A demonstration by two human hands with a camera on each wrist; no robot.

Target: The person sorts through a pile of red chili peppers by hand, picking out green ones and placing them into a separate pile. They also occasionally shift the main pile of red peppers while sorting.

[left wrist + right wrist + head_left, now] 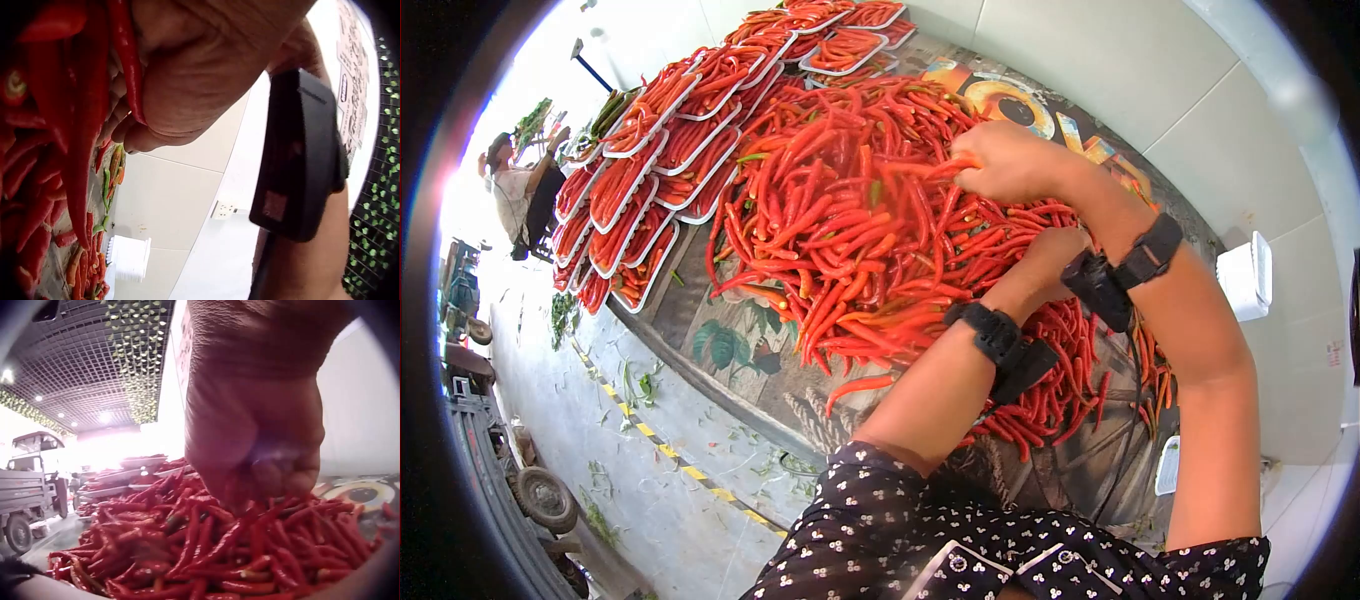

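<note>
A large heap of red chili peppers [840, 230] lies before me. My right hand [1010, 160] is over the far right side of the heap, fingers curled on a red chili [966, 163]. In the right wrist view, that fist [256, 437] is low over the peppers, its fingertips right at them. My left hand [1055, 258] is nearer, at the heap's right side, its fingers hidden in the head view. From the left wrist, its curled fingers [119, 112] hold a red chili [130, 62] against the palm, with more chilies close beside.
Stacked white trays full of chilies [630, 190] stand at the back left. White empty trays [1246, 276] sit by the wall on the right. A cable [1122, 430] hangs from a wrist camera. Beyond the table edge, a person [515, 195] and a cart [510, 490] are on the left.
</note>
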